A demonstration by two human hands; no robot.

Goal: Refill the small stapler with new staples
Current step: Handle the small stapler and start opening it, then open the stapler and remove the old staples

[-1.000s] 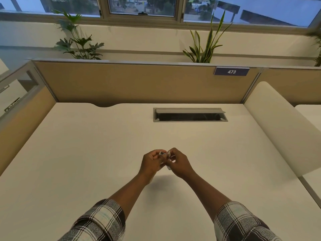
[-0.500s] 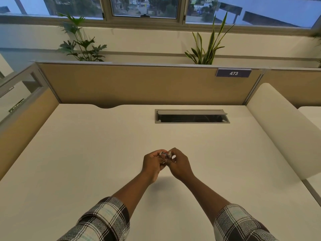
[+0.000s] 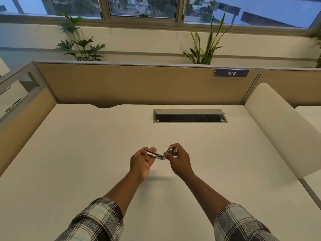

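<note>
Left hand (image 3: 141, 162) lies palm-up, fingers loosely curled under the small stapler (image 3: 155, 154), cradling its far end; right hand (image 3: 177, 158) pinches the near-right end btwn thumb & forefinger, other fingers curled in around a small shiny metal bit (image 3: 172, 150), too small to tell what it is. Stapler is a slim silver bar, held in the air just above the bench (image 3: 86, 153), slanting down toward the right hand, w/ its shadow on the white top below. Both forearms reach in from the bottom edge, plaid sleeves (image 3: 97, 221) pushed up. Further back, a grey cable hatch (image 3: 190, 116) sits in the bench w/ its flap up. Behind it a tan divider (image 3: 132, 84) w/ a blue tag (image 3: 231, 73) reading 473, then two potted plants (image 3: 79, 44) and windows.
</note>
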